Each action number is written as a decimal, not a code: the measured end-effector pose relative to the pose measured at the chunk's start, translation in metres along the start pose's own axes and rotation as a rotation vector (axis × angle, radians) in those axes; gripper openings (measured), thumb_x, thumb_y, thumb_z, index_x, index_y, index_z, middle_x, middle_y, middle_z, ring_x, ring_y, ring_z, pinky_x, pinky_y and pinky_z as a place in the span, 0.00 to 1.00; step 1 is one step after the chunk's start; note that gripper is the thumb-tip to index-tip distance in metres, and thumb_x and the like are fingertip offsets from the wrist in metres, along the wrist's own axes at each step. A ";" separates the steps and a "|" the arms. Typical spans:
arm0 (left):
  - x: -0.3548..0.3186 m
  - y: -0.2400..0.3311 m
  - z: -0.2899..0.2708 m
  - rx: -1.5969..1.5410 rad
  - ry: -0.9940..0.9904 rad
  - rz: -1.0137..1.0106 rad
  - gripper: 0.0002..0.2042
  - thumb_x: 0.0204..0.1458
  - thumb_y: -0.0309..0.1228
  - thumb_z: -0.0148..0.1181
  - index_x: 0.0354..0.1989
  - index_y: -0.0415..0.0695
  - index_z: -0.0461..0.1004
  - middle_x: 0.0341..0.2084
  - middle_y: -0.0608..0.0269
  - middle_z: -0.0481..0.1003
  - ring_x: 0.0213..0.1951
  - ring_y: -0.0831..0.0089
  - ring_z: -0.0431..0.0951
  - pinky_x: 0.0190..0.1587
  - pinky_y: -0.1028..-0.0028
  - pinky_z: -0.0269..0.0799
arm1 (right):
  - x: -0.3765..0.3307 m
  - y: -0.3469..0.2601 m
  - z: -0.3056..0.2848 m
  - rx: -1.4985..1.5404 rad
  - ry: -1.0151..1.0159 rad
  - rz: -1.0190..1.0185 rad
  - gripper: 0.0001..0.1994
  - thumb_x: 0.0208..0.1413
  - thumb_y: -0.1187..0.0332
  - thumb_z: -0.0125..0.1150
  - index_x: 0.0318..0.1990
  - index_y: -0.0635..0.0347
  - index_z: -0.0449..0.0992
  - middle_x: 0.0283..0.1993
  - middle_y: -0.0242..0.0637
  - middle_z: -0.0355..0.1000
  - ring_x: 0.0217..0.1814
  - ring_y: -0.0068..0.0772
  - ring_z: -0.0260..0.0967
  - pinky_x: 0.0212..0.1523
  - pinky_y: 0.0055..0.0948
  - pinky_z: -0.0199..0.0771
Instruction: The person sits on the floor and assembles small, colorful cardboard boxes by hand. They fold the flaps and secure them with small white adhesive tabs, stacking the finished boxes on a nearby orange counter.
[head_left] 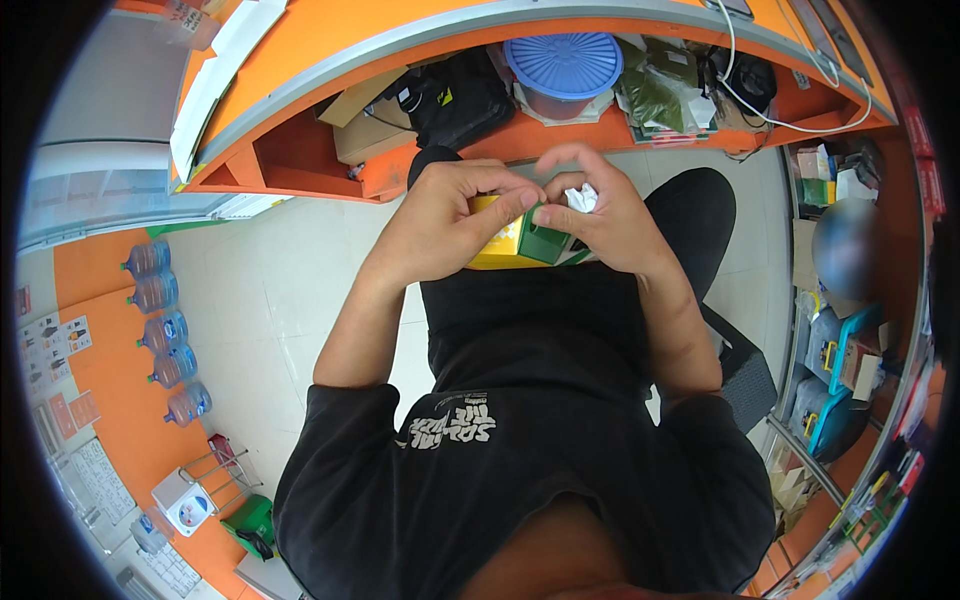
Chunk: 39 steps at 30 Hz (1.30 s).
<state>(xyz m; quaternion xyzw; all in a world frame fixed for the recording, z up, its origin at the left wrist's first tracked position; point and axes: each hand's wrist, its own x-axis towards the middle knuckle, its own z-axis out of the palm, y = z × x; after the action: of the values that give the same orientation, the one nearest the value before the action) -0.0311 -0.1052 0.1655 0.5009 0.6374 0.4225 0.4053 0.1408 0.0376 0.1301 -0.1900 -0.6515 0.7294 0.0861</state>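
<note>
A small yellow and green box (508, 248) rests on or just above my lap, with its green end toward the right. Wrapped around its left side is my left hand (440, 222), the thumb pressed near the upper edge. My right hand (617, 222) is closed at the box's green end, its thumb touching there. Between its curled fingers sits a crumpled white scrap (581, 197), paper or foil, I cannot tell which. The raised index finger of that hand is slightly blurred. The fingertips of both hands meet over the box and hide part of it.
Ahead of me stands an orange desk (420, 62). Its open shelf holds a black bag (460, 100), a blue-lidded tub (563, 68) and plastic packets (665, 85). Several water bottles (165, 335) line the left wall. Crowded shelving (835, 330) stands at the right.
</note>
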 end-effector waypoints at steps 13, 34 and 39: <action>-0.012 -0.052 -0.032 -0.421 -0.249 -0.175 0.09 0.59 0.29 0.67 0.44 0.38 0.78 0.32 0.74 0.77 0.33 0.88 0.72 0.36 0.83 0.67 | 0.008 0.017 -0.049 0.182 0.179 -0.027 0.11 0.57 0.67 0.70 0.44 0.58 0.76 0.39 0.27 0.74 0.43 0.17 0.70 0.44 0.18 0.67; 0.031 -0.061 0.057 -0.182 0.603 0.147 0.09 0.58 0.25 0.67 0.44 0.33 0.82 0.38 0.60 0.83 0.36 0.78 0.81 0.41 0.80 0.75 | 0.010 0.038 0.010 -0.378 0.592 -0.531 0.07 0.56 0.77 0.69 0.41 0.68 0.81 0.48 0.39 0.79 0.46 0.28 0.77 0.48 0.26 0.75; 0.035 -0.065 0.064 -0.258 0.520 0.235 0.10 0.58 0.25 0.66 0.47 0.34 0.82 0.40 0.60 0.82 0.39 0.80 0.78 0.43 0.80 0.72 | 0.011 0.038 0.013 -0.353 0.602 -0.487 0.08 0.56 0.77 0.69 0.42 0.69 0.82 0.52 0.39 0.77 0.49 0.28 0.77 0.51 0.25 0.74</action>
<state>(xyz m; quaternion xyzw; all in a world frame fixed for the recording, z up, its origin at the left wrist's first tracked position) 0.0035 -0.0717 0.0809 0.3908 0.5983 0.6580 0.2373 0.1307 0.0250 0.0920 -0.2469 -0.7382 0.4770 0.4082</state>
